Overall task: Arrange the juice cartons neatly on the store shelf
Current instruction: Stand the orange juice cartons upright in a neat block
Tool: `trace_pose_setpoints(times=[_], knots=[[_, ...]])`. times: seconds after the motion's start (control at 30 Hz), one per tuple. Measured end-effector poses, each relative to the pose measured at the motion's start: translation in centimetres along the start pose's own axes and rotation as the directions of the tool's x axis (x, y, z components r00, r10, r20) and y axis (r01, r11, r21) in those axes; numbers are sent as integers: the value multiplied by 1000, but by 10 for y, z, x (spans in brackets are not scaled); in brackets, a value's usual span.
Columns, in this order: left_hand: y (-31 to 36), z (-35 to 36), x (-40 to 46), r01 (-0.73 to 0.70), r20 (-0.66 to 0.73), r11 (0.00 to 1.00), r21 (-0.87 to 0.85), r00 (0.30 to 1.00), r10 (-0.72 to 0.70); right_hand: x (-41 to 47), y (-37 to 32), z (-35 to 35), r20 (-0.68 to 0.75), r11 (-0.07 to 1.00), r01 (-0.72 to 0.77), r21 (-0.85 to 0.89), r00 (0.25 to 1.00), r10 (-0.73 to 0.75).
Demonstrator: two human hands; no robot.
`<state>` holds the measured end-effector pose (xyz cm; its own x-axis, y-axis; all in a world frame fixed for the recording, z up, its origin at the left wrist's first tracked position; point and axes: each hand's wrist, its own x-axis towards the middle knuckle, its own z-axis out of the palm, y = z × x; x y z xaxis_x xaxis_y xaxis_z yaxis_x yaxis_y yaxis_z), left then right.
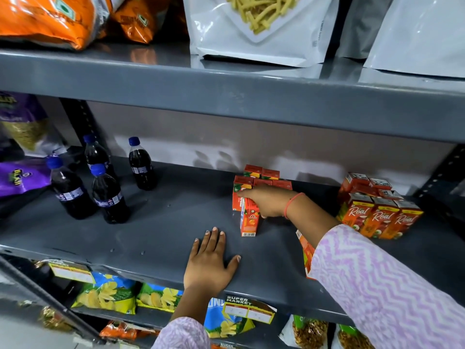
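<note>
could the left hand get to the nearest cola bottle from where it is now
Probably yes: the left hand lies flat and empty on the shelf, and only bare shelf lies between it and the nearest cola bottle.

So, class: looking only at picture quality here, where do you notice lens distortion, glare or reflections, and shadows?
Head view: the wide lens bows the upper shelf edge; the orange snack bags reflect faintly in the glossy shelf top; soft shadows fall on the back wall behind the juice cartons; the sleeve near the camera looks slightly soft.
</note>
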<state>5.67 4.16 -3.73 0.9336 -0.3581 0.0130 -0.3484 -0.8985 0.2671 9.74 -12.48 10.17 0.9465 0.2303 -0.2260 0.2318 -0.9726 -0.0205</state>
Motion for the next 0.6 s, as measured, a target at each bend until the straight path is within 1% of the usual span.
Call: trace_pose_setpoints(times=[0.1, 0.2, 0.4, 0.53, 0.6], knots=[[1, 1, 0, 2, -9, 1000, 13, 1000, -2, 2, -1, 1, -72, 999, -35, 14, 997, 36], [0, 2, 0, 3, -10, 1000, 9, 1000, -3, 1, -7, 0, -92, 993, -101, 63, 990, 107], [-2, 4, 1, 10, -16, 1000, 21, 1000, -10, 1, -18, 12, -205, 977, -190, 98, 957, 207], [-2, 4, 0, 10, -20, 1000, 26, 1000, -9, 1, -25, 19, -250, 966, -233, 110, 934, 254], [-4, 6, 0, 16, -23, 999, 29, 1000, -15, -4, -28, 21, -243, 957, -245, 155, 929, 277]])
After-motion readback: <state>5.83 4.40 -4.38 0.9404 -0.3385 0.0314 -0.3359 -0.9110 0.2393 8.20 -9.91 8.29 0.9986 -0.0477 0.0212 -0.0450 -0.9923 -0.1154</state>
